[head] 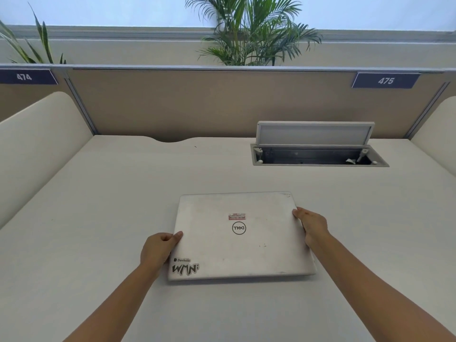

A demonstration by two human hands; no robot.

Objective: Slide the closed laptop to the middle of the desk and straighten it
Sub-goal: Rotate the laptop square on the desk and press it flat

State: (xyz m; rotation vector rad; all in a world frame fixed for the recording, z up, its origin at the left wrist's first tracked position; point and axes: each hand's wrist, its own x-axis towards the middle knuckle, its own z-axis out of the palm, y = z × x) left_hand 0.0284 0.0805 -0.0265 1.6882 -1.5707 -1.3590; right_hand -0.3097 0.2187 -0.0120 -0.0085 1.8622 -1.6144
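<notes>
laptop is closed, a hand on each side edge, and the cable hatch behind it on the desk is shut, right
Not quite: the cable hatch is open, its lid tilted up over the dark recess, as the head view shows. The rest holds: the laptop is closed, with the left hand and right hand on its side edges.

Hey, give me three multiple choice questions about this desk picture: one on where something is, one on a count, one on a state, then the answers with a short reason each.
1. Where is the cable box relative to the laptop?
A. far right
B. near left
C. underneath it

2. How many number signs are on the partition?
A. one
B. two
C. four

3. What state is the laptop in?
A. open
C. standing on edge
B. closed and flat

Answers:
1 A, the box sits beyond the laptop, to the right.
2 B, signs 474 and 475 show.
3 B, its lid is down, with the left hand and right hand on its sides.
</notes>
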